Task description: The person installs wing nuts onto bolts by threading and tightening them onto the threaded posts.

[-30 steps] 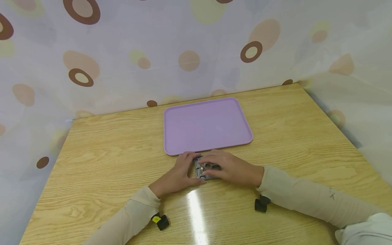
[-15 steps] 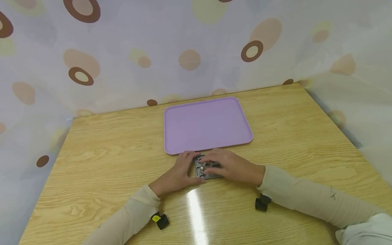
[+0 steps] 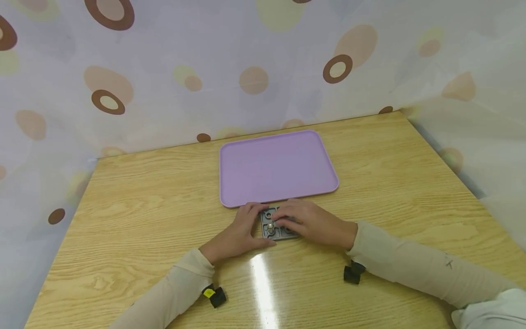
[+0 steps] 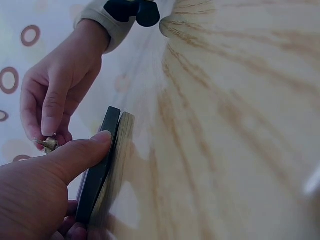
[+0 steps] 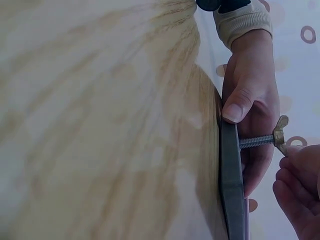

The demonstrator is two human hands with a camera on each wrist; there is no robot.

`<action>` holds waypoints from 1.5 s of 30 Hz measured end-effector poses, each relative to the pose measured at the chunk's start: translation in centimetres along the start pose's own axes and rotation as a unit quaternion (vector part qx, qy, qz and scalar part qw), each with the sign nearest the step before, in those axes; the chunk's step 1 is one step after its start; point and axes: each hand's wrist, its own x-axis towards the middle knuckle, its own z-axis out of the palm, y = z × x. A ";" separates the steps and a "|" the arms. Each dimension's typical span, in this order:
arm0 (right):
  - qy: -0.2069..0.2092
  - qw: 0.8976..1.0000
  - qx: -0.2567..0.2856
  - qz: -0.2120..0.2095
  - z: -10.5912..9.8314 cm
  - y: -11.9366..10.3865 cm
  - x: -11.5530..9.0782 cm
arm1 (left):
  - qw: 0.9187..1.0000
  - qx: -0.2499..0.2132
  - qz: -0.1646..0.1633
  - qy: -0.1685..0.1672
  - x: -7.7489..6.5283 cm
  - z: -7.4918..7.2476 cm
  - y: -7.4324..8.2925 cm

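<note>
A grey rectangular metal plate [image 3: 280,235] with recesses and round holes lies flat on the table. From its left part rises a threaded bolt [image 5: 256,142], with a brass-coloured wing nut [image 5: 279,133] near the top. My left hand [image 3: 238,235] grips the plate's left end, thumb on the near edge and fingers at the far edge. Over the plate from the right comes my right hand [image 3: 312,224], its fingers curled. In the right wrist view, its thumb and fingertip pinch one wing of the nut. That hand hides the plate's right part in the head view.
A purple tray [image 3: 279,169] lies just beyond the plate. The wooden table [image 3: 156,192] stretches to both sides. A patterned curtain [image 3: 213,68] hangs behind it. Each sleeve carries a black strap-on piece near the wrist.
The right hand's fingers have shifted slightly to the right at the wing nut, so more of the plate shows. My left hand and the plate stay where they were.
</note>
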 end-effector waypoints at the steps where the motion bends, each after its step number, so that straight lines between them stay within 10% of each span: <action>1: 0.002 1.000 0.000 -0.003 0.0 0.0 0.0 | 1.000 0.000 0.002 0.001 0.0 0.0 0.0; 45: -0.006 1.000 0.019 0.015 0.3 -0.4 -0.3 | 1.000 -0.010 0.008 -0.002 0.0 -0.1 0.2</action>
